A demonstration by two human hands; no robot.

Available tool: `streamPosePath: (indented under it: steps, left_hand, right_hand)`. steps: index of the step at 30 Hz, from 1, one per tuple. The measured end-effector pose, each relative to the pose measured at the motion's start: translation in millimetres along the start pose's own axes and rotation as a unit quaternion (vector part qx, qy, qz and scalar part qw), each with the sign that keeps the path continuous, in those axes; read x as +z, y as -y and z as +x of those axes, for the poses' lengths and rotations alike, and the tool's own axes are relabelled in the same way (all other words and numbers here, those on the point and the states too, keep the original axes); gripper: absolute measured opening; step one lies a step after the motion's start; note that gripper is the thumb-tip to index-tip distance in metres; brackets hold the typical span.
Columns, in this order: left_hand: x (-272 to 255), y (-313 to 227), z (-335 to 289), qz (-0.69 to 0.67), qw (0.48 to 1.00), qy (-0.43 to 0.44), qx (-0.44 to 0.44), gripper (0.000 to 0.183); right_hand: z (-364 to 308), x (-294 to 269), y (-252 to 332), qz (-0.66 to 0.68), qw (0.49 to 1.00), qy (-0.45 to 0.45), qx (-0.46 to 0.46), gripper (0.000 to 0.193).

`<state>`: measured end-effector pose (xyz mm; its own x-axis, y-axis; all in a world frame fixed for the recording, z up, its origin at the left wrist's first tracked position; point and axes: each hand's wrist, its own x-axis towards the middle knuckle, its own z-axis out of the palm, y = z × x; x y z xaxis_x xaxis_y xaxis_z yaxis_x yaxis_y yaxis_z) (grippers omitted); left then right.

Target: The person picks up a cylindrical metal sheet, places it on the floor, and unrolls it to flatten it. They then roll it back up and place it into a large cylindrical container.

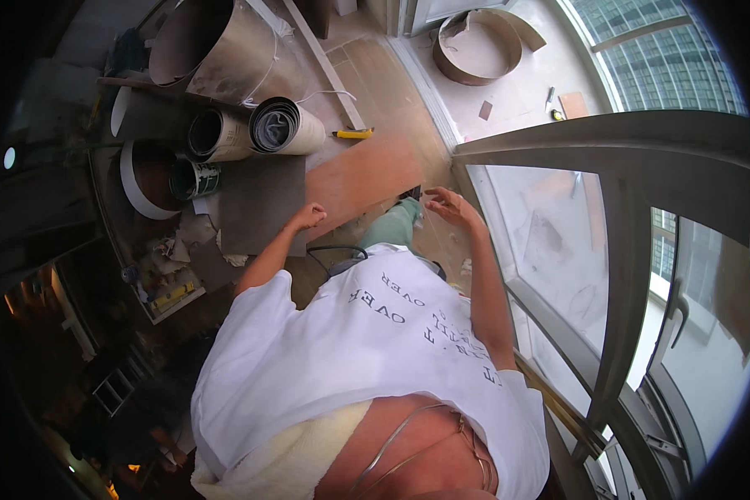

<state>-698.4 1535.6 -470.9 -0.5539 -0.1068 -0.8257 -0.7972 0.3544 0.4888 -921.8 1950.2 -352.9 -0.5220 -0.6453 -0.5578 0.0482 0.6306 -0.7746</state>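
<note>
My left hand [310, 217] is closed with its fingers curled, and nothing shows sticking out of it. It hangs over the edge between a dark grey sheet [262, 196] and a reddish-brown board [367, 171]. To the right, my right hand [450, 207] is held out with its fingers apart and nothing in them. It is nearest to the glazed frame [550, 146]. Beyond the hands, a yellow-handled utility knife [352, 133] lies at the far edge of the reddish board. My green trouser leg [392, 223] shows between the hands.
At the left stand rolled sheets [308, 137], a large curled sheet [242, 58] and a green tin [195, 178]. A long wood strip [325, 62] lies beyond. A coiled strip [477, 77] rests past the doorway track. Another person's hand [171, 454] shows at lower left.
</note>
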Motion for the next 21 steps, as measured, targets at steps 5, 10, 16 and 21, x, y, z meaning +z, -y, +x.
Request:
streamPosePath:
  steps: [5,10,16,21]
  left_hand:
    - [50.7,-5.7,9.2,-0.232,0.969,-0.051,-0.076,0.041]
    - [106.2,-36.7,-33.2,-0.383,0.913,-0.095,-0.102,0.045]
    - [208.1,18.6,-78.8,-0.526,0.808,-0.224,-0.14,0.039]
    - [236.7,-41.1,-104.4,-0.596,0.719,-0.283,-0.22,0.038]
  right_hand:
    - [37.8,-97.3,-37.9,-0.055,0.998,-0.009,0.027,0.044]
    - [110.7,-179.3,-9.8,-0.089,0.995,-0.019,0.048,0.045]
    - [219.5,-188.1,8.7,0.136,0.984,0.046,0.101,0.047]
    - [283.7,-199.0,-31.5,0.131,0.974,0.098,0.155,0.047]
